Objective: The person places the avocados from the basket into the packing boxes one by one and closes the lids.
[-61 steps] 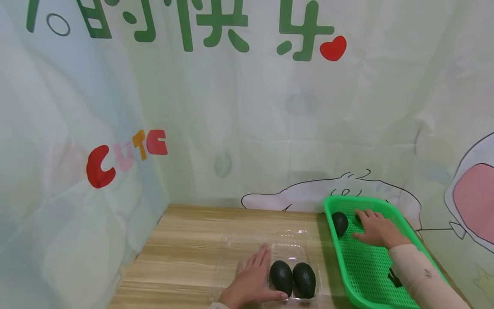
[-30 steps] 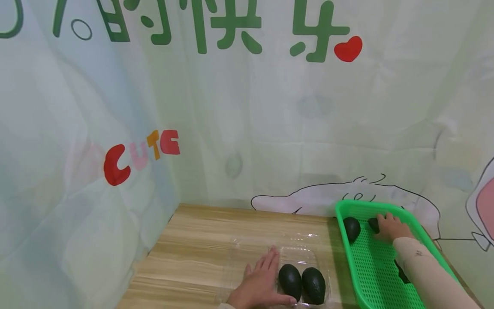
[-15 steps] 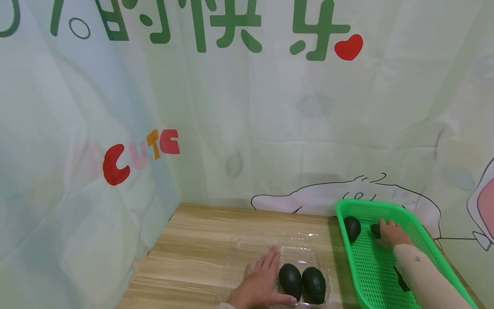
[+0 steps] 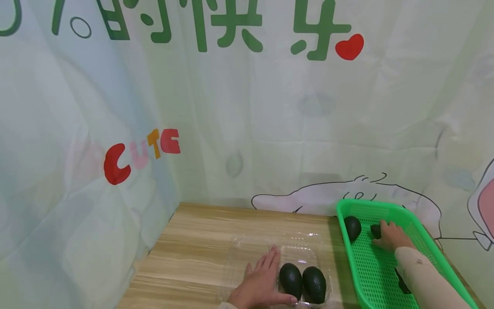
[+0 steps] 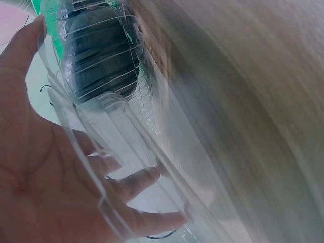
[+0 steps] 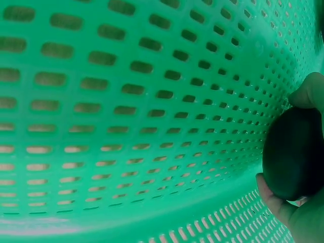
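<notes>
My right hand (image 4: pixel 393 237) is at the far end of the green plastic basket (image 4: pixel 349 270), gripping a dark avocado (image 4: pixel 375 231). In the right wrist view, thumb and fingers curl round that avocado (image 6: pixel 291 154) close to the basket's perforated surface. Another avocado (image 4: pixel 352 228) lies to its left by the basket wall. My left hand (image 4: pixel 259 281) rests with extended fingers on a clear plastic clamshell box (image 4: pixel 299 253). Two avocados (image 4: pixel 290 281) sit side by side in the box's near part. The left wrist view shows the fingers (image 5: pixel 139 182) spread against the clear plastic.
A dark object (image 4: pixel 402 283) lies in the basket partly behind my right forearm. The clamshell's clear lid (image 4: pixel 231 266) lies flat to the left on the wooden table (image 4: pixel 181 257). A printed cloth (image 4: pixel 270 128) hangs behind and along the left side.
My right hand, spread over the basket's far end two seconds ago, has closed round the avocado there. My left hand stays on the box. The head view has shifted slightly left.
</notes>
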Tool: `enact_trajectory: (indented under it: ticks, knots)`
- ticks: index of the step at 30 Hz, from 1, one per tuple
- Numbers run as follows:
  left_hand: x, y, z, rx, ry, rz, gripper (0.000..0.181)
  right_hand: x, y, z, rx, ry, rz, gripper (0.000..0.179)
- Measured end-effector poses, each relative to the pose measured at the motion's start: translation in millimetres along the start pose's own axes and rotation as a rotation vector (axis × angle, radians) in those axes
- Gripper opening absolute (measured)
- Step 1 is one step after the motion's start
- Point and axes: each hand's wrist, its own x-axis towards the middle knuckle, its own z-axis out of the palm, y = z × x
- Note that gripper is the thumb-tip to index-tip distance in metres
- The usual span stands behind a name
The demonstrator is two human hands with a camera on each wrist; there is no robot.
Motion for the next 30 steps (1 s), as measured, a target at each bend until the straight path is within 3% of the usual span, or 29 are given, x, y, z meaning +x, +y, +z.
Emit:
enact_trajectory:
  ticks: [20,26,30]
  knots:
    - [-3.8,2.5,-3.2,0.008,0.051,0.035,0.127,-1.5,-4.3,-3.8,0.041,0.019,0.000,0.075]
    - [-4.5,2.6,-2.2,-0.007,0.059,0.039,0.127,-3.6,-12.9,-15.8,0.075,-0.032,0.015,0.087]
    - [-4.8,2.3,-0.9,-0.004,0.072,0.045,0.127,-9.3,-21.3,-28.3,0.084,-0.030,-0.012,0.084]
